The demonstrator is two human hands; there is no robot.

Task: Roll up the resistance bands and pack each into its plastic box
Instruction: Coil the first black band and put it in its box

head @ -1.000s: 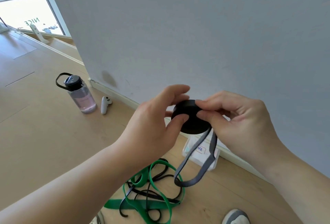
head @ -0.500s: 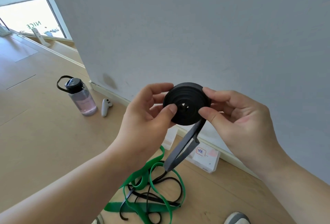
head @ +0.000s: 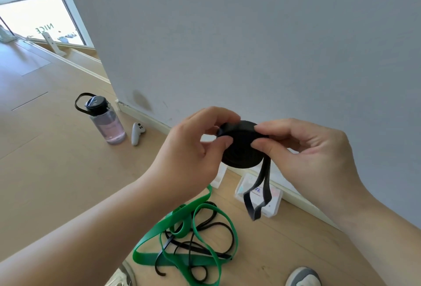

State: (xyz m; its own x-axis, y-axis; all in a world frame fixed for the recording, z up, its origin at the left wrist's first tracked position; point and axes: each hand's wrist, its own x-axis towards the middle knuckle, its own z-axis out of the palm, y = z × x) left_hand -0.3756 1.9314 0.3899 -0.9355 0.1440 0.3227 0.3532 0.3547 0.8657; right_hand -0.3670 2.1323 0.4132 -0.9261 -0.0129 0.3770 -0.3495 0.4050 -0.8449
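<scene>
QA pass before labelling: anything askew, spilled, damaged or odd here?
The flat green rubber band and thin black rubber band lie tangled on the wooden floor. A dark smudge marks the grey wall above the baseboard. The clear plastic water bottle stands upright, nothing spilled.

On floor [head: 57, 171]: bottle [head: 106, 124] left of controller [head: 137, 133], both near wall [head: 250, 35]; loose bands [head: 148, 260] before box [head: 276, 203].

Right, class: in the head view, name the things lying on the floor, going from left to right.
bottle → controller → green band → box → shoe
</scene>
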